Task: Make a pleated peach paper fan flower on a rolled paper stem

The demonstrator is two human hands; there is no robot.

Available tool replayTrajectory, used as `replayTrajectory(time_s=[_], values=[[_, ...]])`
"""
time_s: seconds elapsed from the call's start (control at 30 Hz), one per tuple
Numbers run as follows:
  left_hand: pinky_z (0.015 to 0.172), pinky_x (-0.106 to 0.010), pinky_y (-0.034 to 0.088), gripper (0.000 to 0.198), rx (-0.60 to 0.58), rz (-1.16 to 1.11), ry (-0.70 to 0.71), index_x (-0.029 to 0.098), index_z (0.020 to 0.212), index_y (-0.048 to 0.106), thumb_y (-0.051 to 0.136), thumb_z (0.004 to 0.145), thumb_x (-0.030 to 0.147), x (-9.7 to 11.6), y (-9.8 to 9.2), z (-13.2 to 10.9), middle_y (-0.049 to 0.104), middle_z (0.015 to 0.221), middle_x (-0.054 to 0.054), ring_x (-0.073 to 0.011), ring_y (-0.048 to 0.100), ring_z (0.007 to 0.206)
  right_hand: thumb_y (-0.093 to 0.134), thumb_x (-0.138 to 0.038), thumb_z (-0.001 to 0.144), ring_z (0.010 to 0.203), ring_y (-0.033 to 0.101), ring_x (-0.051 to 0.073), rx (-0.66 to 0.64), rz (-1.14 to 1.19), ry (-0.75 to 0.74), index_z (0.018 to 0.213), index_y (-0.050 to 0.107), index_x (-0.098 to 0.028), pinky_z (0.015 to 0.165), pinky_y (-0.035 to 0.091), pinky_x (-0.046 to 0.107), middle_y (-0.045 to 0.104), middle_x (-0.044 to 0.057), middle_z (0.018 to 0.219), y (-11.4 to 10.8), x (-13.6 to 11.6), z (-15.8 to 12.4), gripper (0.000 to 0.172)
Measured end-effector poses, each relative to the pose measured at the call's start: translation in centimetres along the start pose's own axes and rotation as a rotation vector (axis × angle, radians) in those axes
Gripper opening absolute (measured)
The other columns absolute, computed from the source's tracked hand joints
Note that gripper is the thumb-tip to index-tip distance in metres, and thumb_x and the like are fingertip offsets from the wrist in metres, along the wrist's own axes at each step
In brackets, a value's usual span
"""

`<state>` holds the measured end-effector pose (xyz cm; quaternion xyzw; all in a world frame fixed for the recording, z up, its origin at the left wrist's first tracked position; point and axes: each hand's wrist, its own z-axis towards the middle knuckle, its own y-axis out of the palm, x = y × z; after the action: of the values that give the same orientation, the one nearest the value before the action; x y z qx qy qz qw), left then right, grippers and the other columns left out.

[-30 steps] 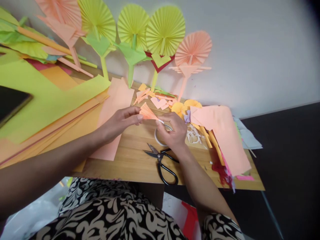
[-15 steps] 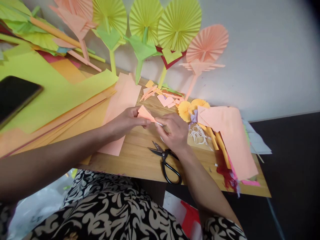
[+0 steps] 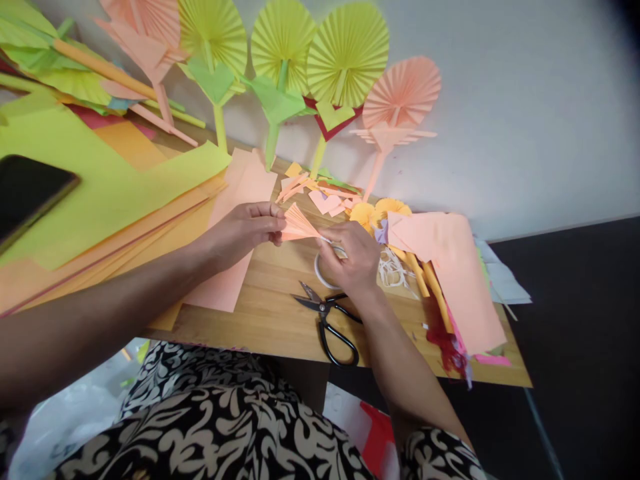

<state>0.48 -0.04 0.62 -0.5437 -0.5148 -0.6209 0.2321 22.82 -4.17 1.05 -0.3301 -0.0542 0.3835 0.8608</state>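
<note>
Your right hand (image 3: 353, 257) pinches the narrow end of the peach pleated paper fan (image 3: 300, 225); squeeze firmly there. Your left hand (image 3: 253, 227) holds the wide end; be gentle with its folds.

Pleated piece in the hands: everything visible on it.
The pleated piece is peach-orange and looks like paper, creased into narrow folds. It is partly fanned: the spread end faces the left hand, whose fingertips hold its edge, and the folds narrow to a tip pinched by the right hand. A white bit shows at that tip; what it is, I can't tell.
</note>
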Motion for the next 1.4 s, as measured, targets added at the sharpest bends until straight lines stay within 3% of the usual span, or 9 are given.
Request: replayTrajectory(time_s=[0.13,0.33,0.43,0.53,0.63,0.77,0.9,1.07,1.4], values=[[0.073,-0.031,0.048,0.017,0.010,0.101,0.048,0.019,0.075,0.068,0.081,0.074,0.031,-0.2,-0.4,0.1,0.065,0.071,0.000,-0.0139,0.059,0.068,0.062,-0.016,0.094,0.078,0.071,0.017,-0.047,0.017,0.089,0.097,0.070,-0.025,0.070,0.055,0.034,0.077,0.001,0.084,0.1,0.0,-0.2,0.013],[0.073,-0.030,0.047,0.020,0.062,0.381,0.127,0.019,0.074,0.065,0.077,0.073,0.035,0.4,-0.1,-0.2,0.065,0.069,0.001,-0.0138,0.057,0.068,0.061,-0.037,0.098,0.090,0.073,0.019,-0.204,0.251,0.397,0.110,0.073,-0.025,0.083,0.058,0.037,0.079,0.004,0.099,0.0,-0.6,0.1,0.021],[0.068,-0.028,0.044,0.021,0.022,0.496,0.126,0.018,0.074,0.065,0.075,0.071,0.037,0.6,0.3,-0.5,0.065,0.072,0.000,-0.0136,0.056,0.068,0.061,-0.041,0.098,0.085,0.070,0.016,-0.267,0.387,0.506,0.100,0.075,-0.024,0.076,0.055,0.032,0.079,0.002,0.097,-0.2,-1.0,0.4,0.022],[0.067,-0.027,0.043,0.021,-0.022,0.562,0.153,0.017,0.074,0.065,0.073,0.073,0.036,0.5,0.5,-0.7,0.064,0.073,-0.001,-0.0131,0.056,0.069,0.072,-0.037,0.090,0.068,0.059,0.011,-0.308,0.415,0.550,0.088,0.073,-0.023,0.063,0.047,0.027,0.071,-0.003,0.080,-0.1,-1.3,0.6,0.014],[0.070,-0.026,0.047,0.023,-0.029,0.507,0.188,0.018,0.081,0.067,0.073,0.078,0.039,0.4,0.7,-0.8,0.066,0.078,-0.001,-0.0134,0.058,0.074,0.072,-0.033,0.088,0.062,0.051,0.009,-0.297,0.511,0.614,0.082,0.068,-0.022,0.059,0.042,0.026,0.062,-0.005,0.071,0.1,-1.5,0.5,0.013],[0.078,-0.029,0.054,0.034,-0.084,0.381,0.154,0.019,0.099,0.068,0.077,0.079,0.045,0.4,1.3,-0.9,0.071,0.093,-0.004,-0.0167,0.065,0.085,0.072,-0.044,0.088,0.059,0.056,0.010,-0.290,0.758,0.752,0.081,0.060,-0.023,0.057,0.047,0.026,0.061,-0.005,0.066,0.4,-1.5,0.4,0.026],[0.079,-0.031,0.054,0.034,-0.162,0.349,0.113,0.017,0.087,0.066,0.082,0.077,0.045,0.1,1.5,-1.1,0.073,0.085,-0.004,-0.0168,0.067,0.082,0.074,-0.059,0.085,0.061,0.061,0.011,-0.319,0.839,0.792,0.086,0.058,-0.024,0.060,0.054,0.028,0.066,-0.004,0.073,0.8,-1.6,0.2,0.038],[0.072,-0.029,0.051,0.028,-0.068,0.368,0.116,0.017,0.081,0.069,0.080,0.077,0.043,-0.1,1.4,-1.1,0.070,0.076,-0.002,-0.0142,0.062,0.072,0.078,-0.066,0.077,0.064,0.065,0.012,-0.272,0.889,0.890,0.087,0.062,-0.025,0.065,0.060,0.030,0.069,-0.003,0.072,1.2,-1.7,0.2,0.045],[0.070,-0.028,0.048,0.024,0.026,0.321,0.119,0.017,0.072,0.065,0.075,0.077,0.039,0.2,1.3,-0.9,0.064,0.068,0.000,-0.0127,0.057,0.066,0.082,-0.049,0.075,0.065,0.071,0.013,-0.167,1.075,1.054,0.090,0.064,-0.022,0.070,0.064,0.030,0.074,-0.002,0.073,1.4,-1.5,0.1,0.036]])
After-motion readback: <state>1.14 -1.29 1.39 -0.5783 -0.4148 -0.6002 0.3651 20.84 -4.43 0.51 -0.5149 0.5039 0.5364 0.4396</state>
